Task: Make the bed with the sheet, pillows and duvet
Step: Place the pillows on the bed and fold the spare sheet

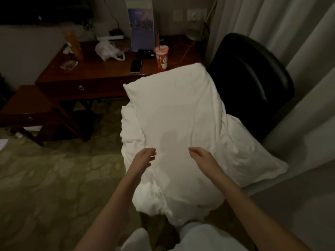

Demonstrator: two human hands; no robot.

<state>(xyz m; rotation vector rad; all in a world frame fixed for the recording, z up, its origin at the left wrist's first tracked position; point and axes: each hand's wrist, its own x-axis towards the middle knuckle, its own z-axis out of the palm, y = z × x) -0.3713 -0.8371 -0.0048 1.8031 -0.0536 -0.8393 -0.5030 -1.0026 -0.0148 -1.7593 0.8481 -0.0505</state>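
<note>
A white pillow [174,109] lies lengthwise on top of a heap of white bedding [253,153] piled on a black chair [253,78]. A second white pillow or fold [181,201] hangs at the near end of the heap. My left hand [144,157] hovers over the pillow's near left side, fingers apart and holding nothing. My right hand [200,155] hovers just to the right of it, fingers loosely extended, also holding nothing. The bed is not in view.
A dark wooden desk [101,73] stands at the back left with a red drink cup [161,57], a phone [135,66], a plastic bag [108,50] and a leaflet stand [141,24]. Pale curtains [299,42] hang on the right. Patterned carpet [54,178] covers the floor.
</note>
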